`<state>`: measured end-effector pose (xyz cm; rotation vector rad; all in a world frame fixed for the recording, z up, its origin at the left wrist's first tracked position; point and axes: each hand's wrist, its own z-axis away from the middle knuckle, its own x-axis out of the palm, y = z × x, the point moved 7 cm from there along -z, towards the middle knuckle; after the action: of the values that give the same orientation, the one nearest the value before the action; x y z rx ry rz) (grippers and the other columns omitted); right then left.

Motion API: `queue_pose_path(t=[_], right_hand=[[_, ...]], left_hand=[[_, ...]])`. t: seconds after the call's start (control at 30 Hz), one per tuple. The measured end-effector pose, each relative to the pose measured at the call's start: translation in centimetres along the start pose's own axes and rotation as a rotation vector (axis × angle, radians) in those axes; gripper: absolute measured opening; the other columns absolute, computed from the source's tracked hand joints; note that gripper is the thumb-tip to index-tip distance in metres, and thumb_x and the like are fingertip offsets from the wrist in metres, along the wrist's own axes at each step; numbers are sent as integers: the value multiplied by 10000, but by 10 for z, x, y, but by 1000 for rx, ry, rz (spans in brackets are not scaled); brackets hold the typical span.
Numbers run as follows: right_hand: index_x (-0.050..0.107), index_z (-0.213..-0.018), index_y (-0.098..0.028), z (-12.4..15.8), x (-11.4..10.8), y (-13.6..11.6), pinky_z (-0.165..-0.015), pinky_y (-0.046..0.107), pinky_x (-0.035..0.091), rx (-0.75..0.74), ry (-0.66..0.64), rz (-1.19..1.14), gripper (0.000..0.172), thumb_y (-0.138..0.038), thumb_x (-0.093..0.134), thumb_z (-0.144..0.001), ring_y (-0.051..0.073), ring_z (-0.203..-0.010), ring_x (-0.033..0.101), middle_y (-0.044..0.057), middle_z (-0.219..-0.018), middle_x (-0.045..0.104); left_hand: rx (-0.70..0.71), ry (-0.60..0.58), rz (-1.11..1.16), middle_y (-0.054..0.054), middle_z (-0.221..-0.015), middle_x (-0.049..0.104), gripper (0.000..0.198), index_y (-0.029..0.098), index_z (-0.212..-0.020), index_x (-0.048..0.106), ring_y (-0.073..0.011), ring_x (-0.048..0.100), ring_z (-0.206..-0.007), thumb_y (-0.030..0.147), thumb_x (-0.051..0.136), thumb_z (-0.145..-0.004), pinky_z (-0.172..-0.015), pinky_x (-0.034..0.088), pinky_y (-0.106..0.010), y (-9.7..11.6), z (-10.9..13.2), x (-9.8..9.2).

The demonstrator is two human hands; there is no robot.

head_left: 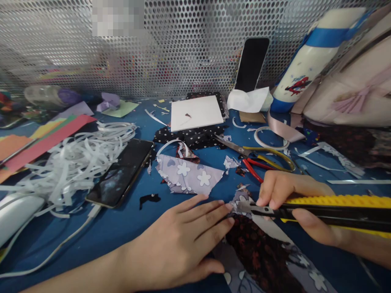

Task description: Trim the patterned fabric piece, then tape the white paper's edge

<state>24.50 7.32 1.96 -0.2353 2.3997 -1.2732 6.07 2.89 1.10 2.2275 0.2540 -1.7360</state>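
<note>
My left hand (192, 236) lies flat, fingers stretched out, its fingertips on the edge of a patterned piece (259, 248) with dark red-black and lilac floral areas. My right hand (287, 195) is closed round a yellow and black utility knife (330, 211). Its blade points left and meets the far end of the patterned piece, close to my left fingertips. Just beyond my left hand rests a torn lilac scrap (191, 175) with white flowers. Scissors (244, 151) with red and yellow handles lie partly open beyond my right hand.
A dark phone (122, 173) on a white cable lies left, beside a heap of white paper strips (82, 158) and coloured paper (51, 140). Farther back are a white card (197, 113), an upright phone (252, 63), a bottle (305, 61) and a pale bag (354, 89) before a perforated metal panel (189, 44).
</note>
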Motion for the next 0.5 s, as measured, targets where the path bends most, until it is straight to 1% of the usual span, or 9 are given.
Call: queue_pose_path(t=[0.1, 0.27, 0.5], right_hand=[[603, -823, -203, -3, 5, 4, -630, 285, 478, 15, -18, 14, 288, -450, 556, -962, 156, -705, 628, 60, -792, 678], [605, -816, -209, -7, 14, 8, -683, 265, 489, 41, -99, 32, 294, -480, 635, -926, 139, -748, 638, 44, -832, 688], [605, -830, -220, -8, 5, 5, -709, 245, 507, 33, -90, 66, 277, -470, 599, -949, 133, -773, 645, 34, -843, 691]], left_hand=[[-8, -3, 6, -69, -1478, 552, 577, 111, -1398, 544, -213, 531, -1369, 501, 267, -1076, -1225, 316, -371, 0, 0, 1], [-29, 9, 22, -84, -1479, 550, 566, 111, -1405, 539, -220, 526, -1374, 498, 294, -1072, -1209, 354, -380, -2, 0, 1], [-31, 3, 36, -85, -1474, 557, 558, 109, -1397, 546, -219, 528, -1373, 490, 298, -1073, -1213, 350, -388, -2, 0, 1]])
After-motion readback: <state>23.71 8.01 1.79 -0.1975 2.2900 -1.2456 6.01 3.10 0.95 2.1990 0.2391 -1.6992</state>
